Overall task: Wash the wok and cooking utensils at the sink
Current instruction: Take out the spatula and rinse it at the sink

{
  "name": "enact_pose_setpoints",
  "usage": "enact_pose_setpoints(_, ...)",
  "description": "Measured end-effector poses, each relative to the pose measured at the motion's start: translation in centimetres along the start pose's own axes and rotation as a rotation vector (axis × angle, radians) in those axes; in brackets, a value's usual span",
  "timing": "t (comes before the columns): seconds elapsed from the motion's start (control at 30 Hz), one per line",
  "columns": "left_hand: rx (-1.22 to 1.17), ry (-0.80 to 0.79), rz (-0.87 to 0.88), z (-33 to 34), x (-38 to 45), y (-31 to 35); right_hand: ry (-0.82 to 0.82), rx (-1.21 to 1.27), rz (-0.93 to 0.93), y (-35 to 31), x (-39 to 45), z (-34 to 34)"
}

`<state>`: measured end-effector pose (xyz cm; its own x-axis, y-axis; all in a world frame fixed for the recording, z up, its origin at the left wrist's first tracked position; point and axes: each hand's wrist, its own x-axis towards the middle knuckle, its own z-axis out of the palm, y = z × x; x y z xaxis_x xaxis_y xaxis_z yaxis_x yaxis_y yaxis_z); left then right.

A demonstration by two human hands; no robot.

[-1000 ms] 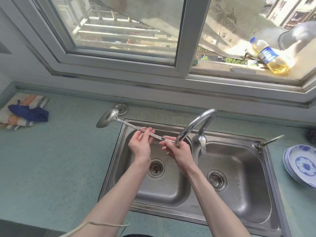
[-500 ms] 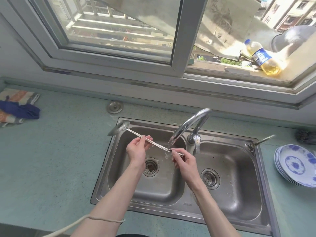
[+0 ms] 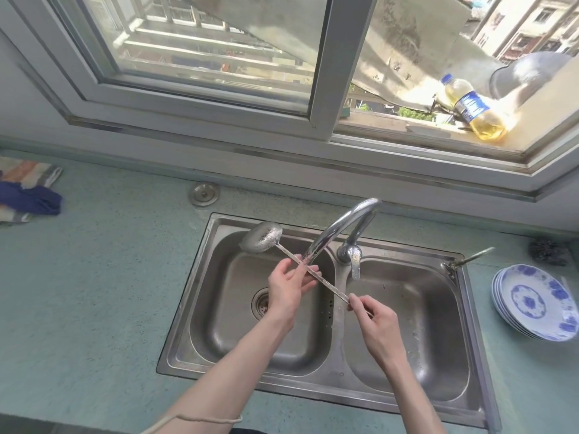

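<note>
The task seems to be in the middle, at the washing of one utensil. A metal ladle (image 3: 261, 237) is held over the left basin of the sink (image 3: 335, 390), its handle passing just under the spout of the faucet (image 3: 341, 228). The left hand (image 3: 286, 288) rubs the middle of the handle, the fingers loosely wrapped on it, and the right hand (image 3: 374, 317) pinches the end of the handle, over the divider of the sink; so both grips are grasping the ladle. Whether water is running I cannot tell. No wok is seen in or near the sink, so I judge that it is either done or still to come. Right of the sink, on the counter (image 3: 100, 292), a stack of plates (image 3: 537, 303) stands.
</note>
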<state>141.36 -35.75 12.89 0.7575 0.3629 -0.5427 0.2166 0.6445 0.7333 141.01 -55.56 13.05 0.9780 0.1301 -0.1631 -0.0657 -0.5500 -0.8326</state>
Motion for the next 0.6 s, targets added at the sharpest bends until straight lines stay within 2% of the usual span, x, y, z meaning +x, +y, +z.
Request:
enact_pose_setpoints(0.17, -0.028, 0.04, 0.015, 0.2, 1.1, 0.4, -0.002, -0.011, 0.029, 0.7, -0.9, -1.1)
enact_pose_setpoints(0.33, -0.048, 0.065, 0.047, 0.4, 0.4, 0.1, 0.002, -0.442, -0.053, -1.0, -0.8, -1.1)
enact_pose_setpoints(0.47, -0.058, 0.152, 0.029, 0.3, 0.6, 0.3, 0.053, -0.584, -0.244, -2.2, -0.6, -0.8)
enact_pose_setpoints(0.53, -0.062, 0.185, 0.016, 0.0, 0.7, 0.3, 0.051, -0.569, -0.296, -1.9, -0.8, -0.7)
enact_pose_setpoints(0.6, -0.067, 0.198, -0.011, -0.2, 0.6, 0.4, 0.029, -0.441, -0.273, -1.8, -1.1, -0.5)
